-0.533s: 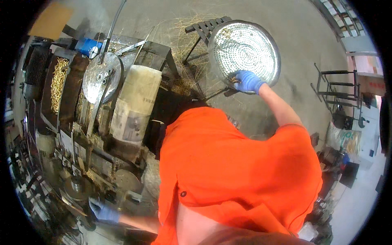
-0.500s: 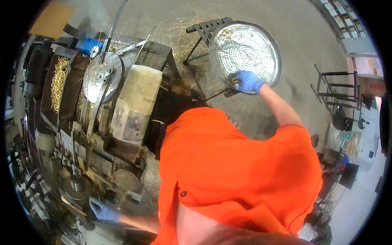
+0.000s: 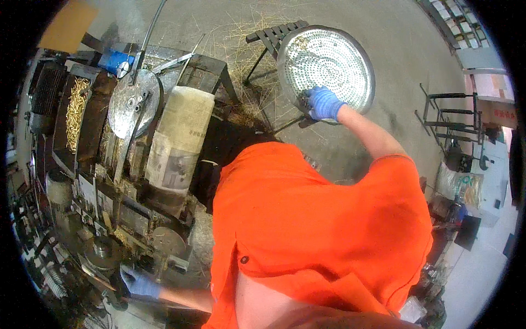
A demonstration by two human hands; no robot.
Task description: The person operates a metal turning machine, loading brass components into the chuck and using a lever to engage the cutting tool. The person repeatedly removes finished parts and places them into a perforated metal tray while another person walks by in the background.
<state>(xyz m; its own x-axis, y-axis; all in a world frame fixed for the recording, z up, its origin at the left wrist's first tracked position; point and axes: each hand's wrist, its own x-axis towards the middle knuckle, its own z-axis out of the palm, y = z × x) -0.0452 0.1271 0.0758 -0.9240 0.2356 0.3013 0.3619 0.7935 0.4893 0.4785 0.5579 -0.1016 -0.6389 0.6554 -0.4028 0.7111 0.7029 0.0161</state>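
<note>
My right hand point(image 3: 325, 103), in a blue glove, is over the near left rim of a wide round metal tray point(image 3: 350, 66) whose bright floor is dotted all over. Its fingers are bent together around a small dark clump at the tray's edge, too blurred to name. Down at the lower left, my left hand point(image 3: 140, 283), also gloved, rests against the machine point(image 3: 118, 219). The fingers there are curled in, and whatever they grip is hidden. Beside them lie a slanting bar point(image 3: 98, 277) and a dark round spindle point(image 3: 102, 249).
A trough of small brass-coloured pieces point(image 3: 76, 112) stands at the left, near a large metal disc point(image 3: 133, 104) with a long lever. A printed sheet point(image 3: 181, 137) covers part of the machine. The tray sits on a slatted stool point(image 3: 269, 39). Thin shavings point(image 3: 241, 55) litter the floor. A black rack point(image 3: 452, 115) stands right.
My right hand has shifted slightly left and up along the tray's rim, its fingers bunched closer. The left hand stays where it was.
</note>
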